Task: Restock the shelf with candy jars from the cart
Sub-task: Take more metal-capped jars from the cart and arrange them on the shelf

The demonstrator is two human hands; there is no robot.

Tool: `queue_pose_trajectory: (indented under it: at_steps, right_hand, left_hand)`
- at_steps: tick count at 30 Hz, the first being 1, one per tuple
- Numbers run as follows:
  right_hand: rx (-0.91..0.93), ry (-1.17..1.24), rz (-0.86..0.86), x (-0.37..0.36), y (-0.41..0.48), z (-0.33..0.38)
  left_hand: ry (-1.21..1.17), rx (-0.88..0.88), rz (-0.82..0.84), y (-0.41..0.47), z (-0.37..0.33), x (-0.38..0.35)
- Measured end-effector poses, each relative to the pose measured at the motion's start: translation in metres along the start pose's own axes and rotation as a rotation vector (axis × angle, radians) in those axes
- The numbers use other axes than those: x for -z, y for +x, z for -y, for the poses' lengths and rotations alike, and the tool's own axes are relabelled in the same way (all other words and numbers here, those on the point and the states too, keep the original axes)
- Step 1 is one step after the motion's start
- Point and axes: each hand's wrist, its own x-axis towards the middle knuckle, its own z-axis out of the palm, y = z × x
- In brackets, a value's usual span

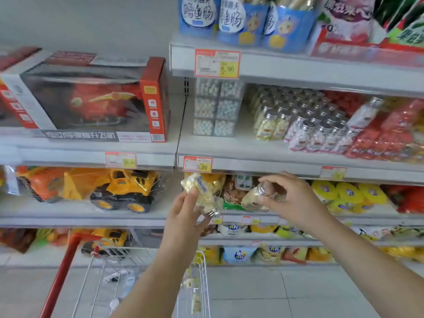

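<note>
**One jar in each grip, just below the jar shelf**

Your left grip (pixel 183 210) curls round a candy jar (pixel 200 191) of pale yellow sweets, tilted so its silver cap points down and to the right. Your right grip (pixel 289 196) pinches a second candy jar (pixel 251 199) by its silver cap, with the body leaning down to the left. Both jars are in the air, near each other but apart, in front of snack bags one level beneath the shelf (pixel 252 145) whose front edge carries the 3.80 price tag (pixel 197 164). On that shelf, rows of silver-capped jars (pixel 305 127) run from the back toward the front edge. Red packets (pixel 376 143) lie at their right and clear boxes of pale balls (pixel 215 109) stand at the left end. The cart (pixel 204 267) sits below your arms, with its red handle (pixel 62 271) at the left. At least one more jar (pixel 196 302) lies inside against its right wire wall.
</note>
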Motion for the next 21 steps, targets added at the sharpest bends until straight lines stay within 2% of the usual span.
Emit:
queue_pose_trajectory:
  at_steps: [4,7,11,14,21]
  right_hand:
    - [0.089,-0.073,-0.133,0.053,0.029,-0.011]
    - [0.172,-0.151,-0.201,0.075,0.059,-0.024]
    - [0.248,-0.421,-0.291,0.091,0.098,-0.03]
    - [0.224,-0.555,-0.28,0.095,0.12,-0.039]
    - [0.167,-0.717,-0.24,0.094,0.141,-0.059]
  left_hand:
    - [-0.039,-0.094,0.054,0.006,-0.012,-0.05]
    - [-0.034,-0.182,0.021,0.015,-0.017,-0.079]
    - [-0.237,-0.052,0.03,0.026,-0.023,-0.105]
    - [-0.31,-0.037,0.034,0.032,-0.025,-0.114]
    - [-0.318,-0.051,0.036,0.043,-0.034,-0.126]
